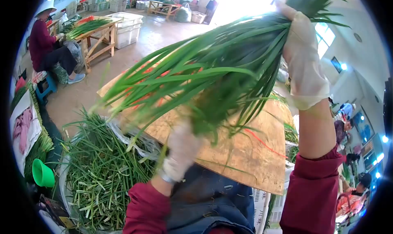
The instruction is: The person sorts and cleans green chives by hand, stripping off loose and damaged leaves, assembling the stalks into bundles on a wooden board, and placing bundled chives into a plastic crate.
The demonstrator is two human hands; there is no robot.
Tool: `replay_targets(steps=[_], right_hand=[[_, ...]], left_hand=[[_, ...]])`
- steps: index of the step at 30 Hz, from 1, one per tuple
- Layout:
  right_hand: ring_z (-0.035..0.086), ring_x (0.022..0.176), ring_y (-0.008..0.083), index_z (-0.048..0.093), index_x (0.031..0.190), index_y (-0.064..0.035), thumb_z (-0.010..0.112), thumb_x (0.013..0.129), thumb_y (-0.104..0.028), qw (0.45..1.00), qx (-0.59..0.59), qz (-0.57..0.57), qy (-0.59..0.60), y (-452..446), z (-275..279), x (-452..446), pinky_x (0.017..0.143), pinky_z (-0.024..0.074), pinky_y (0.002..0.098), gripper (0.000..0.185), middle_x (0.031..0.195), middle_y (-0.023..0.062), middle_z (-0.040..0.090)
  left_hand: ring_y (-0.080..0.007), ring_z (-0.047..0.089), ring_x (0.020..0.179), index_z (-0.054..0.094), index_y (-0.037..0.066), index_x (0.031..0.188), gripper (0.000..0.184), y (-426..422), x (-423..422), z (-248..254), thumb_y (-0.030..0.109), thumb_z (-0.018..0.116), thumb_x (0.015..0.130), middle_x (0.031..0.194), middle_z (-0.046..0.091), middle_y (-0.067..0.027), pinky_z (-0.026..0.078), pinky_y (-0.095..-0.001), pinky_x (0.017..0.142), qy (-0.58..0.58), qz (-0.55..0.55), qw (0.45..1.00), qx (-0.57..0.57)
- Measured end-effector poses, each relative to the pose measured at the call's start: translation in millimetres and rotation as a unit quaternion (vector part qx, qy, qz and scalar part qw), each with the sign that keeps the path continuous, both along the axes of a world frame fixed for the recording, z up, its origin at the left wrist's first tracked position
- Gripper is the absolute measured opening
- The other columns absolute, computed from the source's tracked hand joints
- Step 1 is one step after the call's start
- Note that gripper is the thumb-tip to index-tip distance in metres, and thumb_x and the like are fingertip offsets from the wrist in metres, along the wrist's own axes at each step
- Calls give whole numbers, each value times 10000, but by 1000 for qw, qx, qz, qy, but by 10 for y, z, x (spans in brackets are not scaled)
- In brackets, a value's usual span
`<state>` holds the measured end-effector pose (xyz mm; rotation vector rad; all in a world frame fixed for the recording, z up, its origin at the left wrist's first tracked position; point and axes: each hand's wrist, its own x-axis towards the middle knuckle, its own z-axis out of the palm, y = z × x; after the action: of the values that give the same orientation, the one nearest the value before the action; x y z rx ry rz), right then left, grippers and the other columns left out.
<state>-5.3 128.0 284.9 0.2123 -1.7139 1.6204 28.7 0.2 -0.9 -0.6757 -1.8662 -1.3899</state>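
a wooden tabletop (262, 168) slants across the middle. left of it lies a heap of green cuttings (106, 172). above the tabletop, a long leafy green bunch (221, 62) is held up, tips fanning leftward. the gloved right hand (303, 56) has its fingers wrapped around the bunch. the gloved left hand (181, 148), blurred, is just beneath the leaves; how far its fingers open, i cannot tell. a thin red strip (264, 142) lies on the wood.

Green cup (43, 173) well L of left fingers (185, 135) & a bit lower; pink cloth (23, 125) farther L, abt level w/ them. Up-L of same fingers, in bkgd: co-worker (43, 41) in pale hat (46, 6) on blue stool (46, 89), stacked white crates (128, 32) nr.
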Motion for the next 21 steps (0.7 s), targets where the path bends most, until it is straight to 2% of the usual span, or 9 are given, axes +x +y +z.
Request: replay_targets(steps=[2,3,7,8,9,12,15,16,21], right_hand=[[564,538,191,589,774,47,611,781,-110,995,99,-28,10,-207,-60,139,510,473,308,158,656,105,591],[563,531,191,592,775,50,611,781,-118,993,109,-30,17,-227,-53,201,506,473,304,169,655,105,593],[562,512,183,594,767,46,612,779,-151,988,133,-76,-22,-317,-14,298,496,473,282,198,654,96,596],[558,516,178,592,762,42,610,777,-153,991,114,-67,7,-338,-28,260,503,468,285,196,657,91,596],[554,519,176,591,759,40,608,777,-154,991,112,-68,6,-354,-34,253,508,464,287,195,660,88,597],[547,529,172,588,752,38,599,779,-157,984,137,-96,-59,-386,-45,373,522,455,292,197,670,83,601],[546,535,173,582,742,34,594,784,-166,980,157,-103,-61,-339,-78,228,526,452,295,205,674,81,602],[544,526,175,585,738,35,597,785,-163,989,88,-93,-76,-337,-95,222,517,448,292,205,673,85,603],[546,592,163,608,760,24,587,783,-122,989,49,-97,-97,-88,-192,68,575,450,280,149,669,77,590]], left_hand=[[-228,614,705,551,43,1103,336,48,149,-2,126,622,786,827,624,-127,491,-322,604,-6,25,999,-34],[-202,609,576,547,57,1122,345,-76,158,72,132,614,792,736,617,-106,478,-316,486,-32,75,992,-93],[-293,586,531,489,20,1163,518,-286,15,-4,234,686,734,670,589,-137,453,-370,450,-121,56,989,-64],[-313,583,538,473,12,1151,542,-171,192,1,207,704,702,625,572,-147,451,-386,459,-28,6,999,-20],[-321,592,551,493,6,1120,526,-155,313,99,165,717,671,618,577,-147,459,-391,477,-87,41,989,-109],[-337,606,596,567,17,1059,454,-390,108,49,149,735,659,691,611,-164,475,-392,507,-96,124,987,35],[-334,602,591,571,28,1059,464,-462,170,61,157,739,646,719,622,-150,479,-392,539,-31,154,988,6],[-335,597,583,595,38,1025,428,-488,180,32,187,734,649,712,624,-143,480,-395,553,-55,165,984,-24],[-345,600,603,635,44,897,270,-716,270,-127,196,691,681,675,617,-158,478,-403,554,-135,183,972,-61]])
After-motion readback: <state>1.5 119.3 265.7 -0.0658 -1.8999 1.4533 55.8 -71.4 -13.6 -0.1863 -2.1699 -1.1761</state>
